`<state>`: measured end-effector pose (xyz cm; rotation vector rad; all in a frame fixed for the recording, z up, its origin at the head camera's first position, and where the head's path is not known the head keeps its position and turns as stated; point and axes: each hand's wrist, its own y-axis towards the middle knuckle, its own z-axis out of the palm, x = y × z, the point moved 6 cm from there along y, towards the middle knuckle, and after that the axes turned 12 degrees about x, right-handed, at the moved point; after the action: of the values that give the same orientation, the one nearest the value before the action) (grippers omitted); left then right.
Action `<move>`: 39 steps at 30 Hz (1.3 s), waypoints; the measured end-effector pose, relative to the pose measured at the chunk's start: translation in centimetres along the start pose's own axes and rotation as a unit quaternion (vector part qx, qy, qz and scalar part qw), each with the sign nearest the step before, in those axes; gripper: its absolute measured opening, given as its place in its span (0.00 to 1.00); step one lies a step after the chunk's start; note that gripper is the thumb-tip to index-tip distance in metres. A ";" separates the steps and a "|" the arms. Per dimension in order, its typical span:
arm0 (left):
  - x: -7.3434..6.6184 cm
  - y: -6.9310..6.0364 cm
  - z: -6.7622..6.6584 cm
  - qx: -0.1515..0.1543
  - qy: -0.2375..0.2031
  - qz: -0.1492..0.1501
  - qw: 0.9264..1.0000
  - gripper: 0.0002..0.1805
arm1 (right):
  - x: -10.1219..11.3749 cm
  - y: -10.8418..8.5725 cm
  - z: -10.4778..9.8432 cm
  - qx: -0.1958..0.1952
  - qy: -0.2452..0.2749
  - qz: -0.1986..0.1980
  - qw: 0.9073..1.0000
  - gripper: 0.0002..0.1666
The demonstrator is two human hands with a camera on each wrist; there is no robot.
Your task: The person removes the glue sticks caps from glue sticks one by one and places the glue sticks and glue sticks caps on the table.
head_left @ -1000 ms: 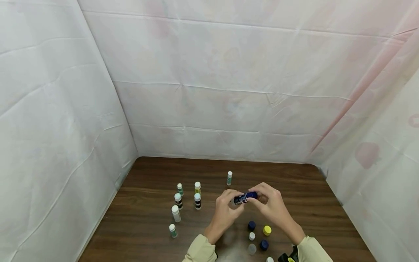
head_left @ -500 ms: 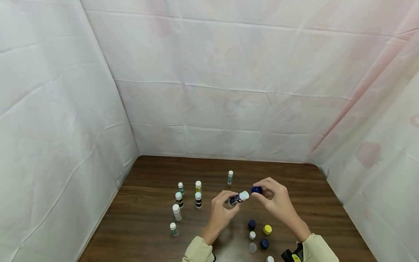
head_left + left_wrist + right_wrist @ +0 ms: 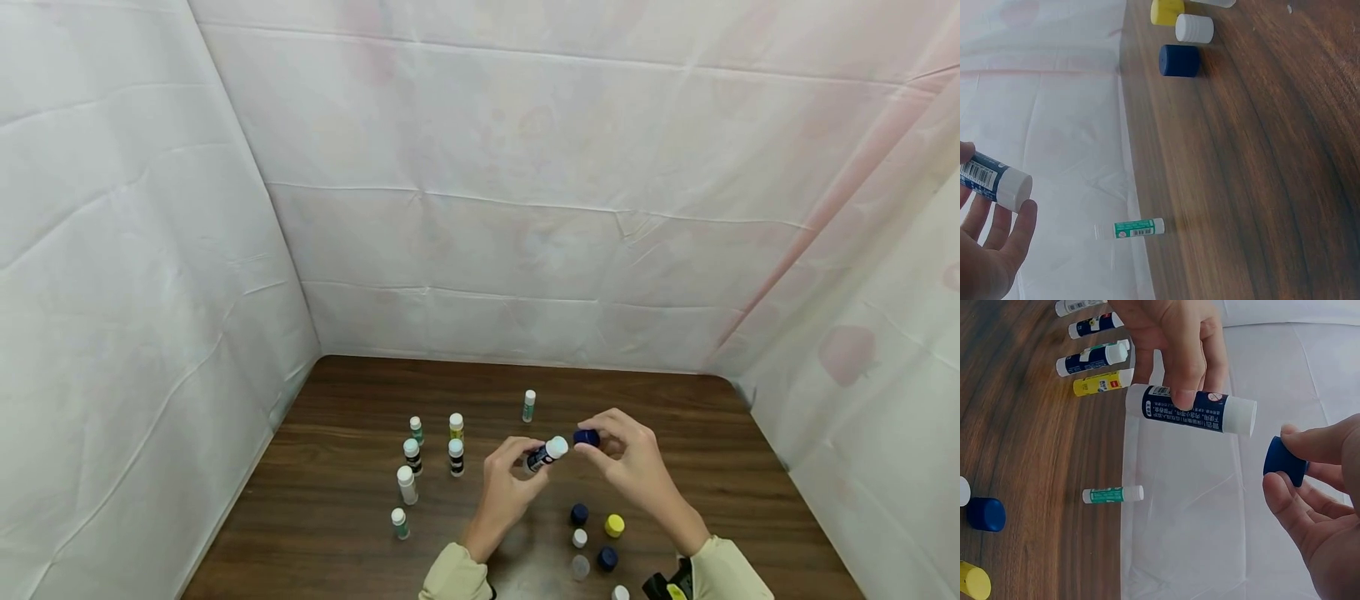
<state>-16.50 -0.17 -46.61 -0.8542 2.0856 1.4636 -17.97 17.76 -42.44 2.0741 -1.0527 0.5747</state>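
Note:
My left hand grips a glue stick with a dark blue label, held tilted above the table. Its uncapped white end points toward my right hand. Between the thumb and fingers of that right hand is a dark blue cap, a small gap away from the stick. In the left wrist view the same glue stick shows a barcode, and its far end runs out of frame. A thin green-labelled glue stick stands upright beyond both hands.
Several uncapped glue sticks stand at the left of the wooden table, with green, dark, yellow and white bodies. Nearer my right forearm lie loose caps, among them a yellow cap, a blue cap and a white cap.
A second ago the blue cap sat on the glue stick with both hands on it. My right hand has pulled it off to the right, baring the white end.

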 end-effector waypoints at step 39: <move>2.2 -3.8 -3.1 -0.052 -0.048 -0.155 0.985 0.17 | -0.6 -1.1 0.2 -0.004 -0.014 0.016 1.000 0.20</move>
<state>-15.41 -4.54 -49.57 -1.0719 1.7275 1.4219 -17.43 18.38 -43.37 2.0674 -1.1040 0.5578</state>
